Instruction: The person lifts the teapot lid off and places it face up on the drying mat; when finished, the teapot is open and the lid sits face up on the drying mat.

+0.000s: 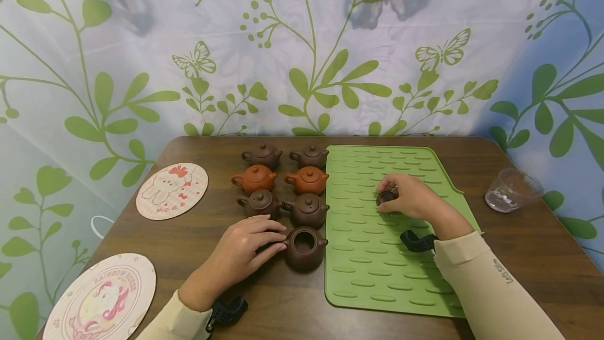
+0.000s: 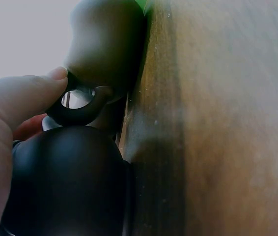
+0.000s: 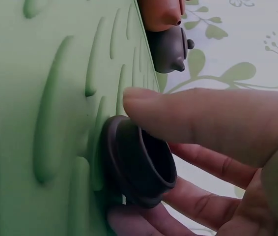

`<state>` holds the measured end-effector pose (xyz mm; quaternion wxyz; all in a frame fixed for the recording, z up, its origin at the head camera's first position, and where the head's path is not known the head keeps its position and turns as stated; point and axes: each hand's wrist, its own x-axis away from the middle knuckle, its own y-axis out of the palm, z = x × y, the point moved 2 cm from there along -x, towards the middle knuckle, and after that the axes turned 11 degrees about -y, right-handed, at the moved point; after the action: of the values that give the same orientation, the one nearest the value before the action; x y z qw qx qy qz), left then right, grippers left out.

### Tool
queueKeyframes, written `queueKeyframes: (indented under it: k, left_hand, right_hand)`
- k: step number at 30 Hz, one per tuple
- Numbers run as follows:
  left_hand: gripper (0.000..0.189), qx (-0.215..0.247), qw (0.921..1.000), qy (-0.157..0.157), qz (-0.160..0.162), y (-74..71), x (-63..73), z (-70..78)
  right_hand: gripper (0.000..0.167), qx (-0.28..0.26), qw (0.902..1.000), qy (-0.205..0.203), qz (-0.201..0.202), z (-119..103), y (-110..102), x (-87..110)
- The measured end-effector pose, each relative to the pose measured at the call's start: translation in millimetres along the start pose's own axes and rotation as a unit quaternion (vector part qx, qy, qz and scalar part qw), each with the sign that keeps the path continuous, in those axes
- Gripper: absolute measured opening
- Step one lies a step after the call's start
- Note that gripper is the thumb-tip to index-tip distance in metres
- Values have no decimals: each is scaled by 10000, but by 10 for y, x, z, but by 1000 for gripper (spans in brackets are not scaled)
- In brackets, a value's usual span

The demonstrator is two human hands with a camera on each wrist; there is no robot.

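A dark brown teapot (image 1: 305, 256) without its lid stands nearest the person, its round mouth showing. My left hand (image 1: 247, 245) pinches that pot's ring handle (image 2: 77, 115) between thumb and fingers at its left side. Over the green mat (image 1: 358, 277), my right hand (image 1: 412, 198) holds a small dark teapot lid (image 3: 139, 162). Thumb and fingers surround the lid, its hollow underside turned up from the mat and its edge right at the ribbed surface. The lid's knob is hidden.
Behind the lidless pot stand two columns of lidded teapots, dark brown ones (image 1: 309, 210) and orange ones (image 1: 257, 178). Two round printed coasters (image 1: 172, 191) lie at the left. A clear plastic cup (image 1: 507, 193) stands tilted-looking at the right, beyond the mat.
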<state>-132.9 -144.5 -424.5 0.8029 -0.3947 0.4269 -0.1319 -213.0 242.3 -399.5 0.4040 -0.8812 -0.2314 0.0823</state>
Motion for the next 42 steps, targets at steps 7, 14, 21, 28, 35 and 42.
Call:
queueKeyframes:
  k: [7, 14, 21, 28, 35, 42]
  left_hand:
    - [14, -2, 10000, 23, 14, 1, -3, 1]
    - [14, -2, 10000, 39, 27, 2, -4, 0]
    - [14, -33, 10000, 28, -13, 1, -3, 6]
    - [15, -286, 9993, 17, -220, -35, -19, 29]
    - [13, -273, 9995, -40, -155, -144, -102, 38]
    - [8, -380, 9980, -373, 328, -235, -244, 7]
  right_hand:
    - [38, -24, 9998, 147, 98, 8, -34, 5]
    - [42, 105, 9998, 111, 114, -13, -47, 5]
    - [41, 475, 9982, -159, 329, -114, -66, 30]
    - [41, 616, 9940, -710, 557, -357, -64, 57]
    - [34, 823, 9875, -1192, 614, -592, 2, 45]
    - [29, 1125, 9705, -1995, 752, -843, 120, -1]
